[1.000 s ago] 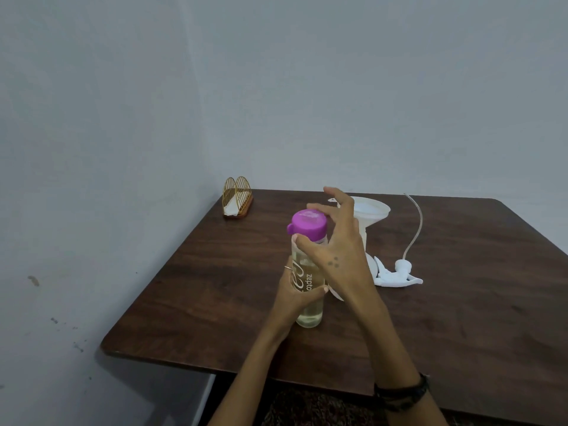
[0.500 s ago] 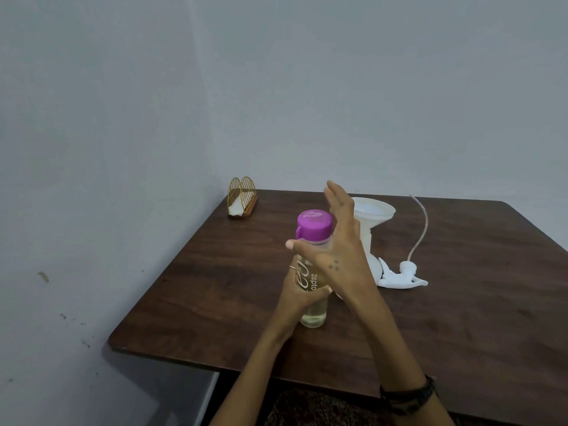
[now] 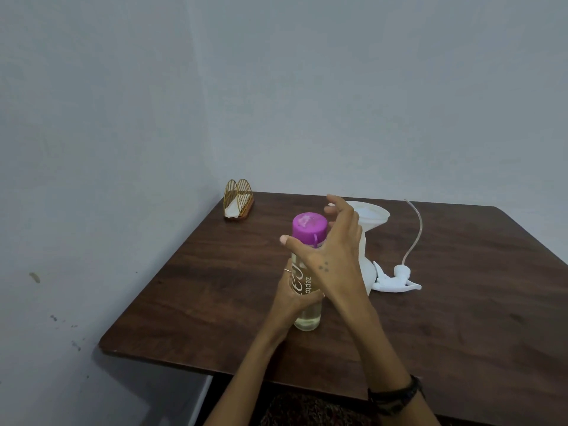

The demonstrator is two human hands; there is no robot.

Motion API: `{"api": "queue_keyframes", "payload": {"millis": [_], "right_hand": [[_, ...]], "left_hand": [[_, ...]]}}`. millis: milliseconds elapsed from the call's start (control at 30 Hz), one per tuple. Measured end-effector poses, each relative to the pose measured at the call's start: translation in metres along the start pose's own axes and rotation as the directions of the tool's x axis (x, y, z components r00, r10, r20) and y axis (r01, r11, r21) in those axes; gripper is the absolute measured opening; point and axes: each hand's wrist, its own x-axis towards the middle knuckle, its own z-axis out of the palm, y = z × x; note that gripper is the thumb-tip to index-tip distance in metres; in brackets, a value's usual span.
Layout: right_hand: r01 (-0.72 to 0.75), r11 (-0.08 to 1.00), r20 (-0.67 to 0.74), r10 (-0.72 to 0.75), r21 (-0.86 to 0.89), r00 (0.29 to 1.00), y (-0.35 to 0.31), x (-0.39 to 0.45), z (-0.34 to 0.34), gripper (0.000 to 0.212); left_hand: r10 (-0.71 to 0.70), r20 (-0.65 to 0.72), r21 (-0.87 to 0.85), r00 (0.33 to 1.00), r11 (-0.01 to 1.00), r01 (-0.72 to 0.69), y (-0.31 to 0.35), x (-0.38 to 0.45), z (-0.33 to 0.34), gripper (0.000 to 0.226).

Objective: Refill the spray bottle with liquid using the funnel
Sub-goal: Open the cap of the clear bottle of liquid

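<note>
A clear bottle (image 3: 308, 318) of pale yellow liquid stands upright on the brown table (image 3: 196, 296), closed by a purple cap (image 3: 309, 226). My left hand (image 3: 292, 298) grips the bottle's body from the left. My right hand (image 3: 330, 250) is spread open beside the cap, thumb across the bottle's neck, fingers straight and just right of the cap. Behind my right hand, a white funnel (image 3: 373, 215) sits in the mouth of a white spray bottle (image 3: 368, 272), mostly hidden. The white spray head (image 3: 396, 279) with its thin tube lies on the table to the right.
A gold wire napkin holder (image 3: 238, 199) with a white napkin stands at the table's far left corner against the wall. Grey walls close the left and back sides. The table's front edge runs close to my forearms.
My right hand has opened wider and shifted a little right of the purple cap. The left hand keeps its grip on the bottle, which stays upright.
</note>
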Motion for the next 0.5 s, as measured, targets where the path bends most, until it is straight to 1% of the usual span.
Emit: {"api": "queue_keyframes", "payload": {"millis": [67,167,233,333,367,433,500], "right_hand": [[0.004,1.0,-0.005,-0.004,-0.01,1.0,-0.0012,0.0011,-0.0006,0.08],[-0.034,0.99,0.077,0.024,0.136,0.997,-0.0016,0.0014,-0.0034,0.071],[-0.045,0.981,0.09,0.028,0.189,0.996,-0.0017,0.0002,-0.0036,0.071],[-0.03,0.995,0.048,0.026,0.096,0.999,-0.0012,-0.0017,-0.0015,0.082],[-0.03,0.997,0.029,0.028,0.069,0.999,-0.002,-0.0012,-0.0008,0.083],[-0.002,0.998,0.009,0.002,0.068,1.0,-0.004,0.0006,-0.0021,0.078],[0.027,0.994,0.001,-0.027,0.103,1.0,-0.0082,0.0047,-0.0079,0.071]], "left_hand": [[-0.002,0.011,-0.011,1.0,1.0,0.002,-0.002,0.0005,-0.0004,0.066],[-0.019,0.001,-0.018,1.0,1.0,0.019,-0.0052,0.0019,-0.0014,0.063],[-0.015,-0.002,-0.008,1.0,1.0,0.015,-0.0067,0.0022,-0.0016,0.063],[0.0,0.01,-0.001,1.0,1.0,0.0,-0.0075,0.0027,-0.0016,0.06],[0.0,0.008,0.001,1.0,1.0,0.0,-0.0082,0.0034,-0.0014,0.059],[0.008,0.01,-0.004,1.0,1.0,-0.007,-0.0081,0.004,-0.0015,0.056],[0.008,-0.001,-0.011,1.0,1.0,-0.008,-0.0087,0.0045,-0.001,0.059]]}}
